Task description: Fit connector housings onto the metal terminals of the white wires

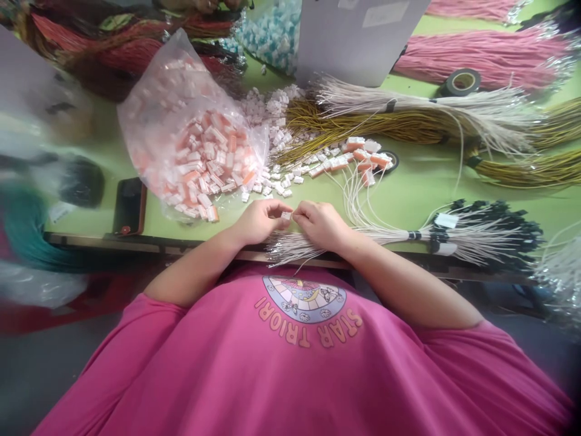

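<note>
My left hand (259, 219) pinches a small white connector (285, 215) at the near edge of the green table (408, 194). My right hand (320, 223) is closed beside it, fingertips meeting the connector, apparently pinching a thin white wire. Under my right wrist lies a bundle of white wires (385, 236) with bare metal ends pointing left. Loose white connectors (276, 181) are scattered just beyond my hands. A row of orange-and-white connectors with wires attached (358, 156) lies further back.
A clear plastic bag of orange-white connectors (195, 145) sits left of centre, a dark phone (129, 206) beside it. Yellow wire bundles (399, 124), pink wire bundles (481, 54), a tape roll (460, 82), a grey box (354, 36) and a bag of blue-white parts (272, 33) fill the back.
</note>
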`<state>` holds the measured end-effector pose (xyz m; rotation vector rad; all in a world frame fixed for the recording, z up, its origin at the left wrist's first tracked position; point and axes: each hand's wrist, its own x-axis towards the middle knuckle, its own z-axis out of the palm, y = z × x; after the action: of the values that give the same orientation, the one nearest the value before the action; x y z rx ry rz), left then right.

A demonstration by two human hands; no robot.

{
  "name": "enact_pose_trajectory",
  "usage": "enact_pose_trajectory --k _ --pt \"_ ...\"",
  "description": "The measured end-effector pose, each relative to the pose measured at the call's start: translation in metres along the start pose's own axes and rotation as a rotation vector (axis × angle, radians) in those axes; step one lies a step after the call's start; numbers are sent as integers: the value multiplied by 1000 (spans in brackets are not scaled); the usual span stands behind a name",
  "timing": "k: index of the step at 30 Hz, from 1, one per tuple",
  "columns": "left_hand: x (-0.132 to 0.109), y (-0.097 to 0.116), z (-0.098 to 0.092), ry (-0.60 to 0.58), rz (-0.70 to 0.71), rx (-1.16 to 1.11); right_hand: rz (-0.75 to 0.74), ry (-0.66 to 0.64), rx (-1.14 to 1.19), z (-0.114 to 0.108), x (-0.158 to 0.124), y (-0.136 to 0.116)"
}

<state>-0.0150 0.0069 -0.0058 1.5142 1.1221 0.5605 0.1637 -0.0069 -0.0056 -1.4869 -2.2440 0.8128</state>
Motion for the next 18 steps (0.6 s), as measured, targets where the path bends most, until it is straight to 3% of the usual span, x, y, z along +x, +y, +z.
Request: enact_pose_trajectory --k 3,5,6,8,10,11,13,15,18 --pt "-6 10 -18 38 133 255 -17 -4 47 -16 -2 -2" --pt "-10 12 -46 177 218 471 20 89 37 -36 -6 3" --pt "-11 10 -64 306 237 577 69 177 21 -49 -8 9" --pt "-13 1 -102 550 183 717 173 355 -54 -75 -13 26" --pt "-14 -14 -133 679 70 778 277 508 -199 -98 -18 48" --pt "-13 -22 -143 721 15 796 344 507 -288 -106 -19 58" --pt "-12 -36 -153 754 -41 826 515 451 -459 -113 -21 72" --pt "-11 -44 -150 751 -28 853 632 415 -596 -110 -21 72" --pt "-10 -46 -136 741 33 887 512 482 -680 -91 -21 50"
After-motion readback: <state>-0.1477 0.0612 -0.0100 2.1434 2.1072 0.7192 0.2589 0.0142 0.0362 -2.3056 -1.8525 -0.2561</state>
